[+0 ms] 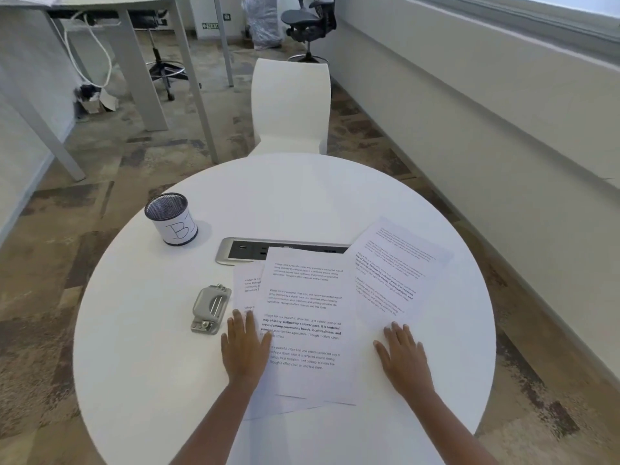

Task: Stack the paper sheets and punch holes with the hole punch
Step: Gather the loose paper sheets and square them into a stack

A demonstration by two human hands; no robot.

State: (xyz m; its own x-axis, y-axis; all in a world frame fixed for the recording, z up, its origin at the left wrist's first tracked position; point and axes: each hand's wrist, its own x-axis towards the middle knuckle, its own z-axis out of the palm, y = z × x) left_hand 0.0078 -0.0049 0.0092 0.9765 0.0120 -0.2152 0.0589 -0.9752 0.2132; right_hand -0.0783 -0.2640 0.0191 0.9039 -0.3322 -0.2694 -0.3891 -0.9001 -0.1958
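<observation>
Three printed paper sheets lie spread on the round white table [161, 364]. The top middle sheet [307, 307] overlaps a lower sheet [246, 286] that sticks out on its left. A third sheet [392, 266] lies tilted to the right. My left hand [243, 347] rests flat on the left edge of the overlapping sheets, fingers apart. My right hand [402, 355] lies flat by the bottom of the tilted sheet. A grey metal hole punch [210, 308] sits just left of the sheets, close to my left hand.
A mesh pen cup [171, 218] with a white label stands at the back left of the table. A recessed socket panel [248, 250] sits at the table's middle, partly under the sheets. A white chair [290, 105] stands behind the table. A wall runs along the right.
</observation>
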